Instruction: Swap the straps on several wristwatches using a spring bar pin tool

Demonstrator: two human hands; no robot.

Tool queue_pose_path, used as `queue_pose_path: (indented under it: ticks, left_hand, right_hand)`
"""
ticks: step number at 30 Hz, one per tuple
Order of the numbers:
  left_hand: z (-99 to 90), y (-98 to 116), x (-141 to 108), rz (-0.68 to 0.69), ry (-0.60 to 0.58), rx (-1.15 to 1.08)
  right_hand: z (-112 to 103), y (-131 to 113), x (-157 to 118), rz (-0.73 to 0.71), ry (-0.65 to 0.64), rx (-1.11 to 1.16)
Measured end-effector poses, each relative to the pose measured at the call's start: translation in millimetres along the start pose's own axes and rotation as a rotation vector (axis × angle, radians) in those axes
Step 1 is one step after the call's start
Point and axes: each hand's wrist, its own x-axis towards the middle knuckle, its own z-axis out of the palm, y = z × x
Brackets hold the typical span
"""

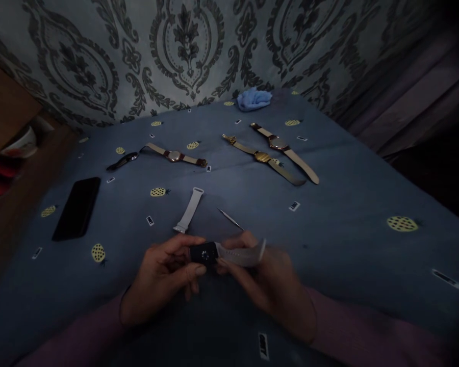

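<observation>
One watch (203, 253) in left grip (158, 278), strap (239, 256) in right grip (277, 278). Strap step, I think; next needs steady hold.

Dim light; damask wallpaper (187, 46); wooden furniture (3, 102) left; draped fabric (416, 97) right.

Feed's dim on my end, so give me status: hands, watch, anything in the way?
Left hand holding watch case; right hand pinching grey strap beside it. Second strap piece loose on tablecloth. Pointed tool just beyond right hand; nothing blocking.
</observation>
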Motion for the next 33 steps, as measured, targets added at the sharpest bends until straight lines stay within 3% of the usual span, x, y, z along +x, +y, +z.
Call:
queue_pose_path:
  ticks: [5,11,15,24,33]
  left_hand:
    - [0.9,1.0,0.5,0.026,-0.003,0.027]
    - [-6.5,0.2,7.4,0.058,-0.084,-0.116]
    - [-11.5,-4.0,10.4,0.050,-0.117,-0.167]
    - [-12.5,-3.6,10.4,-0.004,-0.147,-0.208]
    - [-11.4,-4.1,11.2,0.050,-0.167,-0.139]
  right_hand:
    - [2.0,-1.2,-1.6,-0.012,0.008,-0.057]
    - [1.3,-9.3,2.4,0.212,0.030,0.430]
    - [-3.0,-14.0,9.8,0.284,-0.043,0.637]
    - [-5.8,-12.5,13.4,0.324,-0.107,0.678]
    - [-1.9,-11.7,11.2,0.297,-0.115,0.691]
